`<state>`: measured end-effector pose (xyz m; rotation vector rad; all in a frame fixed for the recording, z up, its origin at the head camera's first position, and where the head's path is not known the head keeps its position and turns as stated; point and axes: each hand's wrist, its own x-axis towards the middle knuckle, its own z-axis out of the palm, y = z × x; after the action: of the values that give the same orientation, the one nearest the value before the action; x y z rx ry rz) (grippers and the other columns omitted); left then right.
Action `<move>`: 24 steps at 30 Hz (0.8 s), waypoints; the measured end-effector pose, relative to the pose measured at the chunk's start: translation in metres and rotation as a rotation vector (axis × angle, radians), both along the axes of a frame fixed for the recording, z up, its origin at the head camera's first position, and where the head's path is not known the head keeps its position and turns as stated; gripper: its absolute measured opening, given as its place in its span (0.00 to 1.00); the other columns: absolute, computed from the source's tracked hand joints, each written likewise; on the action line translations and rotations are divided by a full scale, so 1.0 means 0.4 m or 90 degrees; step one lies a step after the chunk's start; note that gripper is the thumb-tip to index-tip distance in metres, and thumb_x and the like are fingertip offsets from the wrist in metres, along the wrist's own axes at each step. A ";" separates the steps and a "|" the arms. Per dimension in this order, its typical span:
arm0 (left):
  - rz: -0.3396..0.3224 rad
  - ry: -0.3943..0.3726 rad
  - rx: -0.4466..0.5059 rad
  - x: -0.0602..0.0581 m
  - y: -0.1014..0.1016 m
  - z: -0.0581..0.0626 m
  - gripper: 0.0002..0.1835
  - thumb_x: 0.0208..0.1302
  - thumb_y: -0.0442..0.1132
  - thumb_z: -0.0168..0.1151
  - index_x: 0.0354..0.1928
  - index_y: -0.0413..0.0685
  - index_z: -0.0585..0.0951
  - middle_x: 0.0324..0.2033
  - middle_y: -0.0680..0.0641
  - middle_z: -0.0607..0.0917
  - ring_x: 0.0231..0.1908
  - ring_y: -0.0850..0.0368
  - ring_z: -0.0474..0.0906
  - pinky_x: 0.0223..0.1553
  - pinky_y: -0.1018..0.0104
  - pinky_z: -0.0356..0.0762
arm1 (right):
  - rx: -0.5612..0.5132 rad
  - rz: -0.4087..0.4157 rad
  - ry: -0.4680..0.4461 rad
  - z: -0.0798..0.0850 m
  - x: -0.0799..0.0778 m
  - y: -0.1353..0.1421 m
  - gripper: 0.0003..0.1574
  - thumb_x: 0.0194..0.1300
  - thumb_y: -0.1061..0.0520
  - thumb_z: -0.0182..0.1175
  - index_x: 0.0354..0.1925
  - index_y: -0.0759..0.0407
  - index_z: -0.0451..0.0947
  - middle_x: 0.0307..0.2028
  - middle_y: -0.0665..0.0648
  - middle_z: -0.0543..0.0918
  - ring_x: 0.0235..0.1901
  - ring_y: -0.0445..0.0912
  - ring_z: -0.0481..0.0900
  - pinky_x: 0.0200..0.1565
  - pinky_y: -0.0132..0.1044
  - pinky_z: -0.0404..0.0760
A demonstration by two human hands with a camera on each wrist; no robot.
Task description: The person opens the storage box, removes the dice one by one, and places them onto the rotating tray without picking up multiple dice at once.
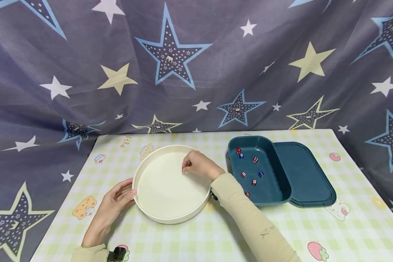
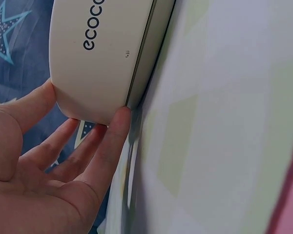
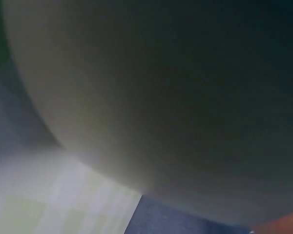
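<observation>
A round cream tray [image 1: 173, 220] with a low wall lies on the table. My left hand [image 1: 116, 200] holds its left side, the thumb at the rim and the other fingertips against the outer wall; the left wrist view shows this hand [image 2: 63, 165] beside printed lettering. Over the tray's floor, my right hand [image 1: 199, 164] pinches a small red die [image 1: 183, 171], mostly hidden by the fingers. To the right stands a dark teal box [image 1: 275, 194] with several red dice [image 1: 255, 160] and blue dice [image 1: 260, 174] in it.
A flat teal lid [image 1: 309, 174] lies against the box's right side. Pale green checked cloth [image 1: 353, 225] covers the table, and a dark star-printed curtain [image 1: 216, 72] hangs behind it. The right wrist view is mostly filled by the tray's blurred wall [image 3: 88, 126].
</observation>
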<state>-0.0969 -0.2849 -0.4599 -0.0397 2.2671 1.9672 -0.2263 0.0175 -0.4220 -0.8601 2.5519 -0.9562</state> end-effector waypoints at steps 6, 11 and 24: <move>0.000 0.001 -0.008 0.000 0.002 0.002 0.34 0.72 0.39 0.60 0.73 0.34 0.60 0.67 0.33 0.66 0.54 0.71 0.78 0.53 0.72 0.84 | 0.013 0.003 0.019 -0.003 0.001 0.000 0.04 0.64 0.63 0.67 0.32 0.60 0.87 0.28 0.53 0.87 0.28 0.38 0.79 0.35 0.25 0.80; 0.001 0.003 -0.008 0.000 0.004 0.002 0.33 0.72 0.39 0.60 0.73 0.34 0.60 0.66 0.34 0.67 0.54 0.71 0.78 0.52 0.72 0.84 | 0.011 0.001 0.018 -0.002 0.002 0.003 0.03 0.64 0.63 0.67 0.32 0.61 0.87 0.29 0.53 0.87 0.29 0.38 0.80 0.36 0.25 0.80; -0.005 0.002 -0.011 -0.001 -0.002 -0.004 0.33 0.72 0.40 0.59 0.73 0.35 0.60 0.66 0.36 0.67 0.55 0.70 0.78 0.53 0.71 0.84 | 0.026 -0.017 0.020 0.025 0.009 0.021 0.04 0.65 0.60 0.67 0.36 0.59 0.87 0.31 0.51 0.88 0.33 0.40 0.81 0.56 0.37 0.77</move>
<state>-0.0973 -0.2857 -0.4614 -0.0282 2.2826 1.9458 -0.2226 0.0258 -0.4119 -0.8383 2.6056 -0.9017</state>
